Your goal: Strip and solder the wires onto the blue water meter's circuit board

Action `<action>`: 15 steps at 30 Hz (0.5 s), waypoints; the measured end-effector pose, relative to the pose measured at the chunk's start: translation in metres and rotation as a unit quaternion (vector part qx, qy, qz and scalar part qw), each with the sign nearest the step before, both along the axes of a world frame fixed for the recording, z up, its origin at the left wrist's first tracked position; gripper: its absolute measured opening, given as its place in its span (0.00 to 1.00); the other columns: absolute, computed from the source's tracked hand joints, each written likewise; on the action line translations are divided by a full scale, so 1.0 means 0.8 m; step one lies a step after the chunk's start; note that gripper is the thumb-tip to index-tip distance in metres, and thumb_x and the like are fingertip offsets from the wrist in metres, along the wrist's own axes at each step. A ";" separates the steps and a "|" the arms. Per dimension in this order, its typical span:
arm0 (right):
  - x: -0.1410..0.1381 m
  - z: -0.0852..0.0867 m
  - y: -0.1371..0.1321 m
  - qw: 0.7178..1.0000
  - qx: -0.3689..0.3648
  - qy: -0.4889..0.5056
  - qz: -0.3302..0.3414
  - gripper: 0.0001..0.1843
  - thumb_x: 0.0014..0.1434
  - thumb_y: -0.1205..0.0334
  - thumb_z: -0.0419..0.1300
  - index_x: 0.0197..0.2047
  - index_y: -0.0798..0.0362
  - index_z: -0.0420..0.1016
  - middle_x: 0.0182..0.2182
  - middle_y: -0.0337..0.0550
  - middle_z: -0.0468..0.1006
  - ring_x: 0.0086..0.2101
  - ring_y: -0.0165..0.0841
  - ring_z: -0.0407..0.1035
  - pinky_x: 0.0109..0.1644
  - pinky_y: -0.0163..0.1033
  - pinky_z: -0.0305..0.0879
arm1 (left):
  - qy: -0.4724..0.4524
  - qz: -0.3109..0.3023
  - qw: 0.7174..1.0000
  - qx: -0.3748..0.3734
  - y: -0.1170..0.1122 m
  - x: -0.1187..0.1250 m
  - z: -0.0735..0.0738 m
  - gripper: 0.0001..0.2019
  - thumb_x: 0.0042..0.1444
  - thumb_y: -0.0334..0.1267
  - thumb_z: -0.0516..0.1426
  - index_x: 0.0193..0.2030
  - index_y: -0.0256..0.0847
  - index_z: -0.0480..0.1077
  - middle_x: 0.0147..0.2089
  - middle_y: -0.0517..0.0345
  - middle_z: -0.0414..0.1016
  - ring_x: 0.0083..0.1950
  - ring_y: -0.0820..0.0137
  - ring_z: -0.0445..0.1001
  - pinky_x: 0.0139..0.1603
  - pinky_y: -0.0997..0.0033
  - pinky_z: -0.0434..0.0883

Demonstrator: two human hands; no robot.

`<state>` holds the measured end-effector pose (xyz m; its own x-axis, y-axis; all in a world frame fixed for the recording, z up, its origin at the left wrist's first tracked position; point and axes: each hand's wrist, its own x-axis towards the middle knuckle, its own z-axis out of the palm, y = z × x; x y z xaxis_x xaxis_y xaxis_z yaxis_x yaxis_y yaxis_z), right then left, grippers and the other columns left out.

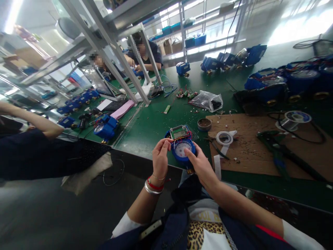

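A blue water meter (182, 147) with a round white dial and a small green circuit board with a display on top rests at the near edge of the green bench (156, 121). My left hand (160, 159) is closed on the meter's left side, fingertips pinched near the red wires by the board. My right hand (201, 166) grips the meter's right side, thumb lying by the dial.
A cardboard sheet (260, 149) to the right carries a tape roll (224, 138), a small tin (204, 124), a solder spool (296, 119) and dark tools. A plastic bag (208, 100), more blue meters (273, 86) and a metal rack (125, 69) lie beyond. Other people sit left and far across.
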<state>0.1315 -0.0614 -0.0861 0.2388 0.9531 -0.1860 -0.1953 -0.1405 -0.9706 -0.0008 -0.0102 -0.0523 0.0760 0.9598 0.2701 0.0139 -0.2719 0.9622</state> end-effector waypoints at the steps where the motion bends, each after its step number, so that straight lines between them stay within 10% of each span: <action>1: 0.001 0.002 0.001 1.000 -0.012 0.005 -0.005 0.45 0.52 0.38 0.59 0.66 0.54 0.53 0.56 0.48 0.65 0.54 0.39 0.62 0.60 0.43 0.58 | -0.008 -0.003 1.000 0.000 0.000 -0.001 0.000 0.12 0.63 0.42 0.51 0.37 0.36 0.70 0.29 0.58 0.59 0.32 0.76 0.59 0.35 0.76 0.60; 6: 0.002 -0.005 0.004 1.000 0.004 -0.003 -0.003 0.46 0.52 0.38 0.58 0.67 0.55 0.52 0.59 0.49 0.61 0.57 0.41 0.58 0.61 0.44 0.57 | 0.042 -0.017 0.999 0.030 -0.005 -0.012 -0.002 0.14 0.64 0.42 0.49 0.31 0.35 0.64 0.30 0.57 0.61 0.34 0.75 0.61 0.39 0.74 0.61; 15: 0.054 0.011 -0.016 0.977 0.055 -0.204 0.010 0.45 0.57 0.37 0.53 0.67 0.57 0.50 0.63 0.48 0.53 0.62 0.37 0.49 0.66 0.41 0.47 | 0.122 -0.043 0.989 0.071 -0.008 -0.026 -0.004 0.17 0.57 0.37 0.58 0.53 0.39 0.64 0.46 0.52 0.67 0.46 0.71 0.68 0.49 0.70 0.67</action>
